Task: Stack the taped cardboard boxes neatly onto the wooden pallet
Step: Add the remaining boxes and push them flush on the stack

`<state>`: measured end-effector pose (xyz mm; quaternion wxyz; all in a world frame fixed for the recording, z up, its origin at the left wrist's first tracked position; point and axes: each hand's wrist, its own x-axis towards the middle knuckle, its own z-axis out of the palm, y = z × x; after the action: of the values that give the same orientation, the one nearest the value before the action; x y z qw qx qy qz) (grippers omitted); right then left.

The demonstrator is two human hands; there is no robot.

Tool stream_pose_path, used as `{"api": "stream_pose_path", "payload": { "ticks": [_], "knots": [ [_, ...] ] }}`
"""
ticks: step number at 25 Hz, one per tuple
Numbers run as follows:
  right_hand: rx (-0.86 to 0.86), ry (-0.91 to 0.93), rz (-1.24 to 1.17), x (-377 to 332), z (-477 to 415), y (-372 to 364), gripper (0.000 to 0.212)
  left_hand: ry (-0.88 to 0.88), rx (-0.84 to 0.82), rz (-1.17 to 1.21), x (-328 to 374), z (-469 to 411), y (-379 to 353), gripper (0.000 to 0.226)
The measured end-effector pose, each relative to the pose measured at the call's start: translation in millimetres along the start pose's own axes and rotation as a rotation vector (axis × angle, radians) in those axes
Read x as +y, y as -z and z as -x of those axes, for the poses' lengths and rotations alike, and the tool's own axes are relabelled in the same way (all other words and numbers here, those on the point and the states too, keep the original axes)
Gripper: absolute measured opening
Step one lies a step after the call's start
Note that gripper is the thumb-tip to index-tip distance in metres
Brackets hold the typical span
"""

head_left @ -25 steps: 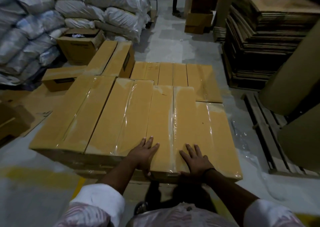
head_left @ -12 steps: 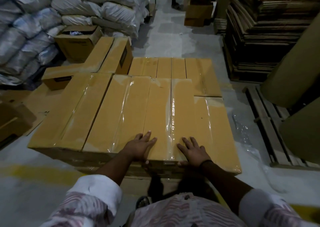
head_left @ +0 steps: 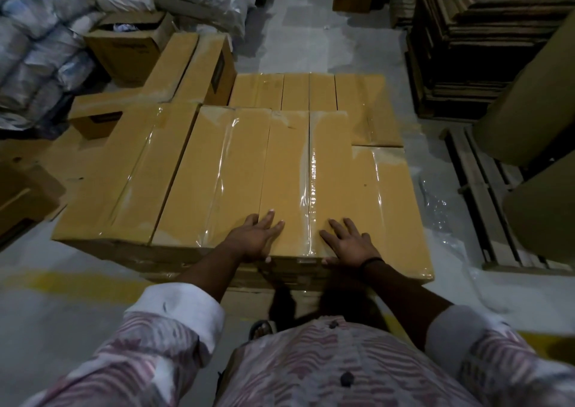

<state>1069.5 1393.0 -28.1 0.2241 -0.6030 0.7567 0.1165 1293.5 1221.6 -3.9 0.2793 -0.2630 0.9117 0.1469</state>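
Note:
Several long taped cardboard boxes lie side by side in a low stack in front of me. The middle box (head_left: 295,170) has shiny clear tape along its top seam. My left hand (head_left: 256,238) lies flat on its near left end, fingers straight, thumb over the front edge. My right hand (head_left: 350,243) lies flat on its near right end, thumb also at the front edge. A lower row of taped boxes (head_left: 314,92) sits behind the stack. The wooden pallet (head_left: 249,282) under the boxes shows only as a dark strip below the front edge.
Stuffed white sacks (head_left: 37,42) pile up at the far left, with an open carton (head_left: 130,42) beside them. Flat cardboard sheets (head_left: 466,42) are stacked at the far right. Big cardboard rolls (head_left: 535,101) stand on another pallet (head_left: 488,204) to the right. Plastic wrap (head_left: 435,207) lies on the floor.
Both hands have slid back toward the near end of the middle box, thumbs now at its front edge. My view has tilted down and moved a little closer.

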Motion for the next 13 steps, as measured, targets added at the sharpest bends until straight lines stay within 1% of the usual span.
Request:
{"api": "stream_pose_path", "payload": {
  "ticks": [5,9,13],
  "knots": [
    [0.023,-0.029,0.013,-6,4,-7,0.072,-0.014,0.018,0.022,-2,4,-4,0.100],
    [0.088,-0.054,0.031,-10,4,-11,0.067,-0.013,0.055,0.073,-6,2,-10,0.096],
    [0.084,-0.060,0.030,-11,4,-10,0.066,-0.005,0.052,0.076,-7,-1,-15,0.095]
  ]
}}
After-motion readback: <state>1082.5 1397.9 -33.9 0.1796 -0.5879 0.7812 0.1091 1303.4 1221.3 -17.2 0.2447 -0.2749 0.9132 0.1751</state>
